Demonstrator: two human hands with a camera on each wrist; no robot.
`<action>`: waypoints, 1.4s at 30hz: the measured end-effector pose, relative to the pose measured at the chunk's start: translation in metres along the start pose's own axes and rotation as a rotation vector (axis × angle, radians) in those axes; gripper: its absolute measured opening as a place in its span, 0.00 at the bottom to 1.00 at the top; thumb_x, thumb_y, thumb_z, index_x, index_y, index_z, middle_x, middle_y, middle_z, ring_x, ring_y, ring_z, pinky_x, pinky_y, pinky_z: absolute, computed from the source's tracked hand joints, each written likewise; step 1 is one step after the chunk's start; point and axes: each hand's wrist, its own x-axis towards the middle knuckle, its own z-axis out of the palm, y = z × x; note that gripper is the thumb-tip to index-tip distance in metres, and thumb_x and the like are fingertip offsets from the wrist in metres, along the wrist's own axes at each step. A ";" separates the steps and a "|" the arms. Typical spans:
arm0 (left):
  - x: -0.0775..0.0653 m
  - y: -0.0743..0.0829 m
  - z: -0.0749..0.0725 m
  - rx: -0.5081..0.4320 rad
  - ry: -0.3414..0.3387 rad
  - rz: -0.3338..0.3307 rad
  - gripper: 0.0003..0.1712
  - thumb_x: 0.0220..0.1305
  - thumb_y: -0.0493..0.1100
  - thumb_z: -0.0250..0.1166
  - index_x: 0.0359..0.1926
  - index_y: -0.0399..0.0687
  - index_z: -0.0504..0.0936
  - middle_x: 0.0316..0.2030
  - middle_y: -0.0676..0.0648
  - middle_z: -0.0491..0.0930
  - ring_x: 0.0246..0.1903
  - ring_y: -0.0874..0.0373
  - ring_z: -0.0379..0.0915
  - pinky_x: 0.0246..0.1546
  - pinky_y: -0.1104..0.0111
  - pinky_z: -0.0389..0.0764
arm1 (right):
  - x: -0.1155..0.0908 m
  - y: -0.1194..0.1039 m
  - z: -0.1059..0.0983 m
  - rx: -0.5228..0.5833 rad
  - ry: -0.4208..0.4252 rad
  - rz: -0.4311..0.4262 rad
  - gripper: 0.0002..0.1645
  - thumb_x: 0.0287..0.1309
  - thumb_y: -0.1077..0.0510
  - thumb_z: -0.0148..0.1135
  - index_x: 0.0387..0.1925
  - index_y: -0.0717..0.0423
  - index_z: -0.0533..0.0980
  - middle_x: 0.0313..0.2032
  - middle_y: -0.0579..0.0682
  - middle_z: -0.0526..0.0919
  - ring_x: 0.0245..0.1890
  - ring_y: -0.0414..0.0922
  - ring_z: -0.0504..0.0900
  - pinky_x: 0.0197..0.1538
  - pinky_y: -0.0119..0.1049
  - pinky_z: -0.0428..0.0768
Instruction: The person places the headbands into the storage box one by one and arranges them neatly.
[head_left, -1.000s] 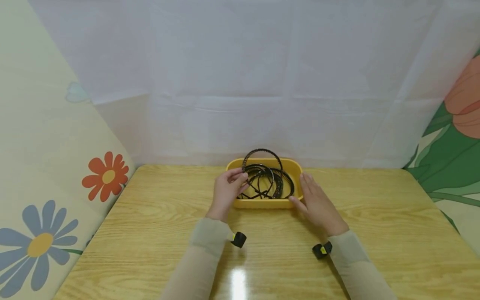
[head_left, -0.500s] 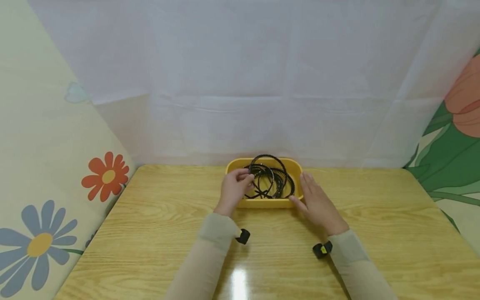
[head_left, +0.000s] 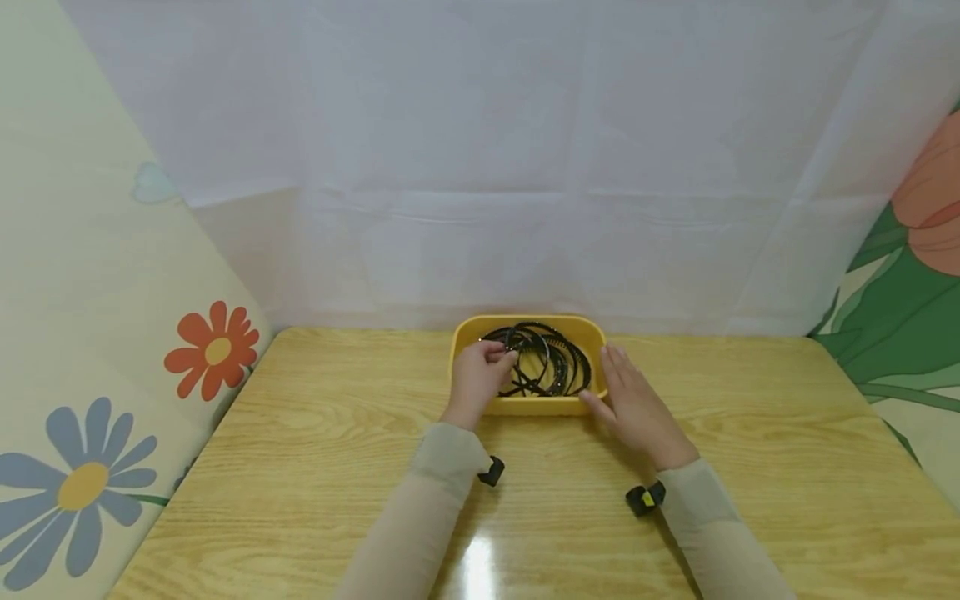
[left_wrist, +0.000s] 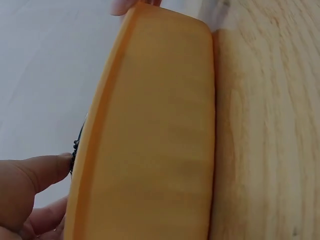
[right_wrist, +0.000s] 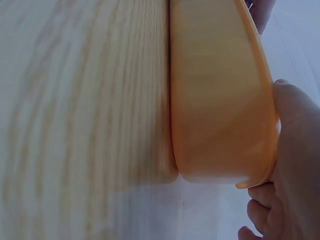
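A yellow plastic bin (head_left: 536, 407) stands at the back of the table, holding several black headbands (head_left: 559, 373), some toothed. Over its left side, my left hand (head_left: 474, 379) pinches one black headband (head_left: 534, 324) between thumb and fingers, low among the others. The left wrist view shows the thumb (left_wrist: 47, 171) against a dark beaded bit just past the bin's rim; the rest is hidden behind the wall. At the right end my right hand (head_left: 643, 408) rests against the bin, fingers straight along the side. Its thumb (right_wrist: 295, 102) touches the front rim.
The wood-grain table (head_left: 345, 467) spreads in front of and beside the bin. A white sheet (head_left: 450, 167) hangs right behind it. Flower-printed cloth (head_left: 217, 350) covers the left side, and another floral panel (head_left: 900, 317) stands at the right.
My left hand has moved right and slightly inward, and the headband it holds has sunk from above the rim into the pile. The right hand and bin have stayed in place.
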 end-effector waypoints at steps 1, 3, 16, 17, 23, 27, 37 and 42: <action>0.000 0.000 0.001 0.022 0.010 0.010 0.20 0.68 0.40 0.69 0.55 0.31 0.81 0.40 0.38 0.86 0.32 0.52 0.85 0.34 0.65 0.86 | 0.000 0.000 0.000 0.001 0.000 0.000 0.49 0.78 0.40 0.47 0.77 0.73 0.44 0.77 0.70 0.46 0.77 0.65 0.47 0.77 0.59 0.50; -0.002 0.000 0.001 0.055 0.027 0.028 0.19 0.67 0.41 0.70 0.54 0.34 0.81 0.38 0.40 0.85 0.31 0.53 0.84 0.32 0.65 0.86 | 0.000 0.001 0.001 0.003 -0.002 0.001 0.49 0.78 0.40 0.47 0.77 0.73 0.44 0.77 0.70 0.46 0.77 0.65 0.46 0.77 0.59 0.50; -0.009 -0.003 0.004 0.226 -0.014 0.129 0.14 0.69 0.46 0.69 0.48 0.40 0.87 0.37 0.47 0.86 0.30 0.59 0.82 0.33 0.66 0.85 | 0.000 0.000 0.001 0.022 -0.009 0.012 0.49 0.78 0.40 0.47 0.77 0.73 0.43 0.77 0.70 0.45 0.78 0.64 0.45 0.77 0.58 0.50; -0.008 -0.004 0.004 0.229 -0.012 0.135 0.14 0.70 0.46 0.68 0.48 0.40 0.87 0.37 0.47 0.86 0.31 0.58 0.82 0.34 0.66 0.85 | 0.000 0.000 0.001 0.023 -0.007 0.011 0.49 0.78 0.40 0.47 0.77 0.73 0.43 0.77 0.70 0.45 0.78 0.64 0.44 0.77 0.58 0.50; -0.009 -0.008 0.005 0.214 0.029 0.158 0.11 0.71 0.42 0.66 0.47 0.41 0.87 0.37 0.47 0.85 0.32 0.57 0.81 0.35 0.65 0.84 | -0.002 -0.001 0.003 0.026 0.002 0.004 0.49 0.78 0.40 0.47 0.77 0.73 0.44 0.77 0.70 0.45 0.77 0.65 0.46 0.77 0.58 0.50; -0.010 -0.011 0.005 0.134 0.057 0.202 0.09 0.73 0.38 0.62 0.48 0.39 0.85 0.36 0.45 0.84 0.30 0.56 0.81 0.32 0.66 0.84 | -0.003 -0.001 0.003 0.021 0.002 0.005 0.49 0.78 0.40 0.46 0.77 0.72 0.44 0.77 0.69 0.45 0.78 0.65 0.46 0.77 0.58 0.50; -0.014 -0.016 -0.019 -0.072 -0.044 0.344 0.14 0.76 0.37 0.58 0.57 0.36 0.81 0.47 0.36 0.83 0.43 0.40 0.81 0.35 0.63 0.87 | -0.002 0.006 0.004 0.040 0.013 0.000 0.48 0.78 0.41 0.48 0.77 0.72 0.45 0.77 0.69 0.46 0.77 0.65 0.46 0.77 0.58 0.50; -0.010 -0.016 -0.052 0.085 0.043 0.433 0.13 0.74 0.34 0.59 0.55 0.37 0.82 0.46 0.38 0.84 0.45 0.47 0.80 0.38 0.63 0.86 | -0.002 0.009 0.003 0.073 0.074 -0.021 0.42 0.78 0.45 0.50 0.77 0.68 0.51 0.76 0.69 0.52 0.76 0.65 0.51 0.76 0.60 0.51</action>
